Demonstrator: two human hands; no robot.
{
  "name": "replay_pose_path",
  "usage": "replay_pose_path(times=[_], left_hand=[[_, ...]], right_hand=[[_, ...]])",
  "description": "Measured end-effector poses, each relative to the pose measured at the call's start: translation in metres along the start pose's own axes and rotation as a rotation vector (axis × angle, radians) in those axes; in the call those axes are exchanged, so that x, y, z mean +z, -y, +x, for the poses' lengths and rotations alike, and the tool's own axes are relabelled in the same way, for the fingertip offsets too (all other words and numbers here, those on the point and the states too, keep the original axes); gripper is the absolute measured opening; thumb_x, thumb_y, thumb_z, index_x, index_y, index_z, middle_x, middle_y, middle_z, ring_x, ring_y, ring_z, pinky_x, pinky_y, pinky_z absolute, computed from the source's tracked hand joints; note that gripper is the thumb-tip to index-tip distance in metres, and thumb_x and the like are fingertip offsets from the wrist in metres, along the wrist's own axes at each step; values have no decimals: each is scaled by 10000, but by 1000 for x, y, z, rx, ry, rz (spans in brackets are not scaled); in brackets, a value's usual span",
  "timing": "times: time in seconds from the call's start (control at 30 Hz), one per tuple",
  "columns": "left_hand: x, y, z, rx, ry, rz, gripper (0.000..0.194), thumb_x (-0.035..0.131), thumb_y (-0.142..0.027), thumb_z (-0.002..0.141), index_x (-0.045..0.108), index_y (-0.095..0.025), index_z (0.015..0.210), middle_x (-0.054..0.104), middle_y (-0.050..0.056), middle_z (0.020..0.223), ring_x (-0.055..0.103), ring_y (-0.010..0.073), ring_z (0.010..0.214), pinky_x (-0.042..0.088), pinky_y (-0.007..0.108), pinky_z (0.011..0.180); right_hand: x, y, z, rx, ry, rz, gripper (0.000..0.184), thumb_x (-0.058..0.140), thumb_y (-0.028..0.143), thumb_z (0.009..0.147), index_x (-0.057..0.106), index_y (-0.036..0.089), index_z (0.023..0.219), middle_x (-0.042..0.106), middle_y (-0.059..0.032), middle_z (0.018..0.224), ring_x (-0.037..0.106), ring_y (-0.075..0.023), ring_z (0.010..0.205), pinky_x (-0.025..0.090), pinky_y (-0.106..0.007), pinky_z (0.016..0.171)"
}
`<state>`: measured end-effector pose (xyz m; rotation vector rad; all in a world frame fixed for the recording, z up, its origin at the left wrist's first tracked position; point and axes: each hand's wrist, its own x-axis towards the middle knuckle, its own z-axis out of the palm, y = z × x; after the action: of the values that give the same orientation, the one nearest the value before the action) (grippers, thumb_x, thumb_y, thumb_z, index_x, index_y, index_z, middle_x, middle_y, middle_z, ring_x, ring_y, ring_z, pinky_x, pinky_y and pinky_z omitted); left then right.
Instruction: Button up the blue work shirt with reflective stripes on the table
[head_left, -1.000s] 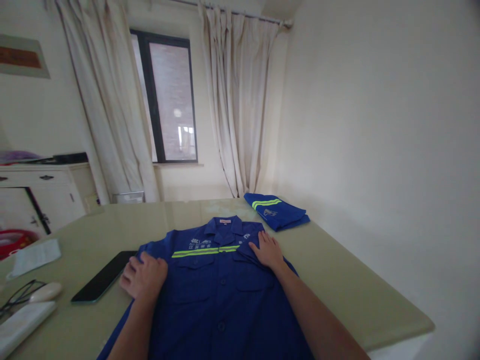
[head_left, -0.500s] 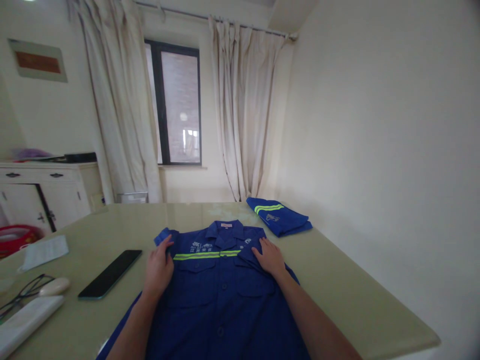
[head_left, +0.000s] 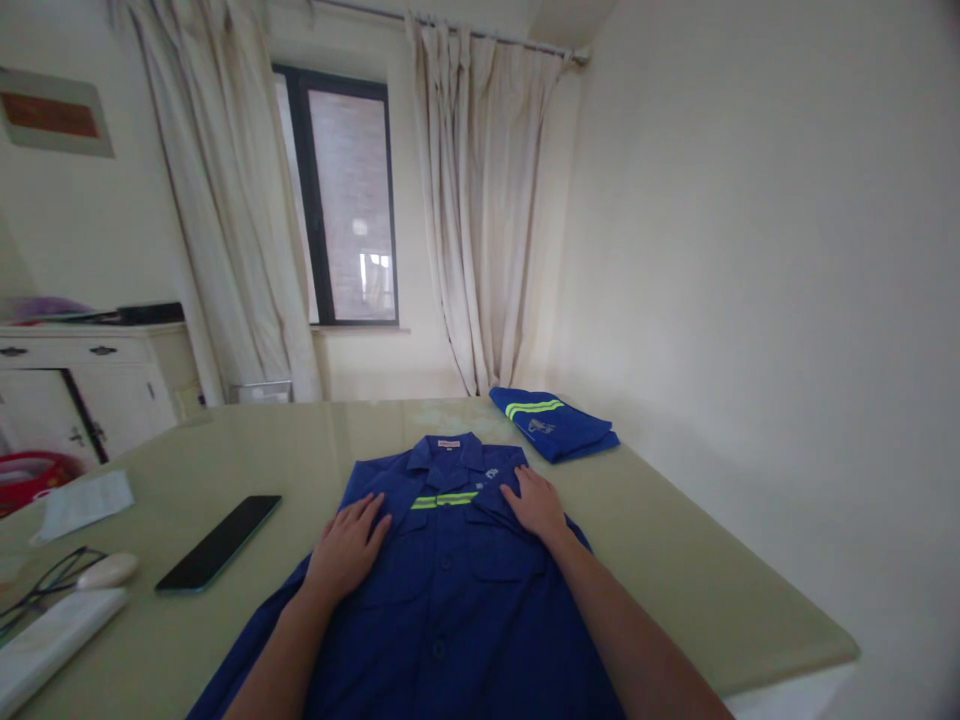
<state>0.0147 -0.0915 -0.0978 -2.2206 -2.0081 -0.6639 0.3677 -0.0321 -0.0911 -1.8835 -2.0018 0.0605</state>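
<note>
A blue work shirt (head_left: 442, 600) lies front side up, its collar away from me, with buttons down the middle and a yellow-green stripe across the chest. My left hand (head_left: 349, 545) rests flat on the shirt's left part, fingers apart, where folded cloth covers the left chest print. On the other side my right hand (head_left: 536, 503) lies with fingers stretched out over cloth folded onto the right chest. Part of a white print shows beside its fingertips. The lower end of the shirt is out of view.
A folded blue garment (head_left: 556, 424) lies at the table's (head_left: 720, 570) back right, near the wall. To the left are a phone (head_left: 220, 543), a face mask (head_left: 86, 505), glasses (head_left: 52, 580), an oval pale object (head_left: 109, 570) and a long white object (head_left: 56, 640).
My left hand has moved inward and toward me, and the left sleeve cloth now covers the left chest print and stripe. My right hand stays in place on the shirt.
</note>
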Motion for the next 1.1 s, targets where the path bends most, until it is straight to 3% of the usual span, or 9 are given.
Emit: replay_pose_path(times=[0.13, 0.2, 0.33, 0.4, 0.57, 0.67, 0.77, 0.93, 1.1], left_hand=[[14, 0, -3, 15, 161, 129, 575, 348, -510, 981, 462, -238, 1475, 414, 87, 1567, 385, 279, 1443, 238, 508, 1202], [18, 2, 0, 2, 182, 153, 607, 326, -526, 980, 410, -238, 1508, 357, 98, 1593, 336, 282, 1469, 222, 519, 1202], [22, 12, 14, -3, 212, 140, 634, 304, -556, 971, 403, -240, 1511, 330, 113, 1602, 308, 296, 1481, 241, 539, 1184], [23, 16, 22, 1, 231, 128, 635, 303, -551, 967, 412, -234, 1506, 331, 114, 1603, 310, 298, 1480, 245, 541, 1180], [10, 7, 30, 3, 154, 165, 598, 328, -505, 961, 497, -199, 1446, 450, 140, 1539, 407, 314, 1421, 305, 526, 1149], [-5, -11, 24, -9, 69, 275, 532, 319, -463, 964, 680, -147, 1196, 622, 185, 1325, 549, 342, 1257, 428, 513, 1030], [-13, -27, 15, -38, 118, 357, 492, 314, -418, 965, 721, -141, 976, 694, 185, 1078, 637, 341, 1063, 510, 492, 876], [-11, -25, 22, -11, 227, 255, 654, 372, -580, 928, 613, -89, 1288, 618, 230, 1332, 602, 368, 1206, 483, 499, 996], [-15, 4, 33, 37, 290, -15, 660, 375, -532, 937, 512, -102, 1418, 557, 140, 1451, 530, 271, 1337, 382, 408, 1158]], right_hand=[[-18, 8, -9, -152, -270, 126, 473, 304, 323, 1014, 557, 157, 1377, 507, -120, 1472, 415, -249, 1375, 278, -409, 1161], [-27, 14, -19, -266, -293, 173, 430, 310, 291, 1012, 611, 205, 1308, 566, -94, 1401, 454, -241, 1329, 297, -412, 1149], [-37, 33, -61, -375, -82, 159, 368, 423, 340, 991, 639, 251, 1276, 577, -78, 1384, 497, -257, 1279, 344, -410, 1116], [-37, 43, -89, -382, 24, 150, 469, 463, 478, 979, 567, 264, 1383, 485, -89, 1492, 435, -292, 1355, 328, -426, 1132], [-29, 54, -138, -395, 242, 159, 723, 441, 718, 909, 337, 371, 1535, 245, -53, 1636, 197, -361, 1495, 132, -570, 1196], [-26, 50, -134, -408, 275, 177, 697, 406, 715, 926, 321, 390, 1537, 228, -26, 1640, 167, -321, 1510, 80, -550, 1212], [-25, 43, -113, -444, 296, 186, 680, 392, 713, 934, 324, 400, 1533, 239, -15, 1637, 180, -294, 1510, 89, -525, 1217], [-26, 30, -76, -462, 290, 151, 653, 385, 689, 948, 352, 385, 1524, 261, -7, 1629, 210, -262, 1505, 111, -484, 1223], [-23, 19, -45, -420, 257, 122, 640, 396, 642, 968, 395, 314, 1518, 300, -46, 1616, 269, -269, 1482, 174, -440, 1215]])
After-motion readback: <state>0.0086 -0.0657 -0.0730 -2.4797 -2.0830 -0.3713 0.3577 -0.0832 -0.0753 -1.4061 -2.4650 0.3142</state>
